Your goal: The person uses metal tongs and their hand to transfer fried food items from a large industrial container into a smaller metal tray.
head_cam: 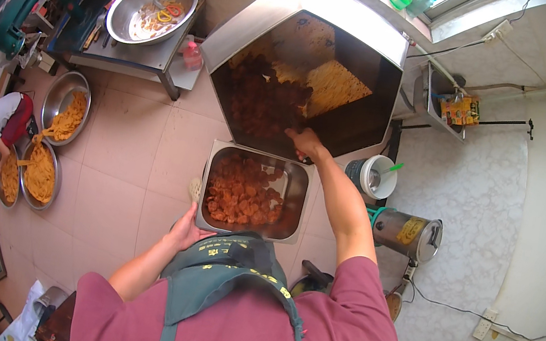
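My left hand [185, 229] supports the near left corner of a rectangular steel pan [247, 231], which holds reddish-brown pieces of food [242, 195]. The pan is held against the front of my apron, below a large hexagonal cooking vessel [368, 121] with a metal rim. My right hand [304, 143] reaches over the near edge of this vessel, its fingers curled round a dark handle whose far end I cannot make out. Dark reddish food [268, 99] lies in the left part of the vessel, partly veiled by haze.
A steel basin [116, 22] with scissors stands on a bench at the upper left. At far left a person [3, 117] bends over basins of yellow-orange food. A white bucket [385, 181] and a lidded steel container [403, 235] stand to the right.
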Demonstrator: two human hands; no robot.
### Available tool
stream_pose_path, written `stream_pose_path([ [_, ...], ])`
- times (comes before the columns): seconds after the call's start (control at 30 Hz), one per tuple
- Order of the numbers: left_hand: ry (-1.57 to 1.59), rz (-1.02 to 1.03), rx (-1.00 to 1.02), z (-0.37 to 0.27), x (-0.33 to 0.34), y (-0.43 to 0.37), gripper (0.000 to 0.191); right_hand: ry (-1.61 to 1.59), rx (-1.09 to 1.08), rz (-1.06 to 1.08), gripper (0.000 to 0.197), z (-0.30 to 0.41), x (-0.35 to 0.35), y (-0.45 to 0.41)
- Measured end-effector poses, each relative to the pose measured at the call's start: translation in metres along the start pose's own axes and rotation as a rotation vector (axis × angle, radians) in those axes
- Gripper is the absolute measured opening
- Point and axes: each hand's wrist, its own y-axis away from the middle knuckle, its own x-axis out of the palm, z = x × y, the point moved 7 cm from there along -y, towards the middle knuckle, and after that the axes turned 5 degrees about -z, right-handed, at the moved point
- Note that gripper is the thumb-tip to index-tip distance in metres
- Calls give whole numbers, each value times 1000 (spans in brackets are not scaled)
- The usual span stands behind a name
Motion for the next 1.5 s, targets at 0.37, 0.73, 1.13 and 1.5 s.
stream_pose_path([
  [0.37, -28, -95, 21, -1, 5, 11, 68, -549, -11, 150, 37, 30, 13, -11],
  [0.73, -60, -63, 47, 3, -13, -5, 68, -464, -168, 178, 35, 35, -51, 110],
  [1.13, -86, -82, 39, 2, -6, 2, 69, 408, -358, 149, 52, -63, 10, 292],
  [1.5, -67, -90, 64, 2, -1, 10, 67, 540, -438, -177, 58, -4, -63, 252],
])
